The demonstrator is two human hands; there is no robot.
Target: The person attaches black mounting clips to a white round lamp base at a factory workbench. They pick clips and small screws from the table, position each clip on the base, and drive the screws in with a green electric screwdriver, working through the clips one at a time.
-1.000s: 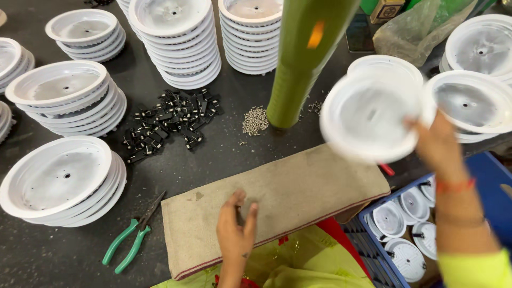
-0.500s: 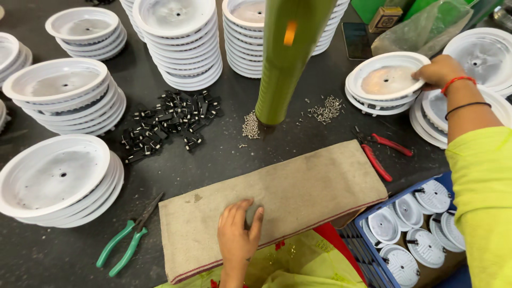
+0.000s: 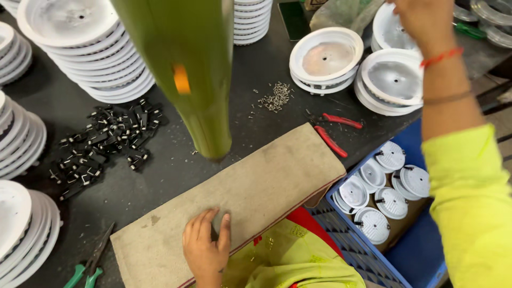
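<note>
My left hand [image 3: 205, 246] lies flat on a tan cloth mat [image 3: 256, 186] at the near table edge, fingers slightly apart, nothing in it. My right hand [image 3: 422, 21], with a red thread at the wrist and a yellow-green sleeve, reaches to the far right above stacks of white round housings [image 3: 392, 80]; its fingers are cut off by the top edge. Another short stack of white housings [image 3: 325, 58] stands just left of that arm. A green cloth [image 3: 197, 80] hangs in front of the camera and hides the table's middle.
Tall stacks of white housings [image 3: 90, 48] fill the left and back. Black clips [image 3: 106, 144] and small screws [image 3: 276, 97] lie loose on the dark table. Red pliers [image 3: 332, 130] lie beside the mat, green-handled pliers [image 3: 88, 266] at front left. A blue crate [image 3: 352, 245] holds smaller white round parts.
My right hand set the white housing it carried onto the short stack at the right, then moved farther right and up. My left hand stayed on the mat.
</note>
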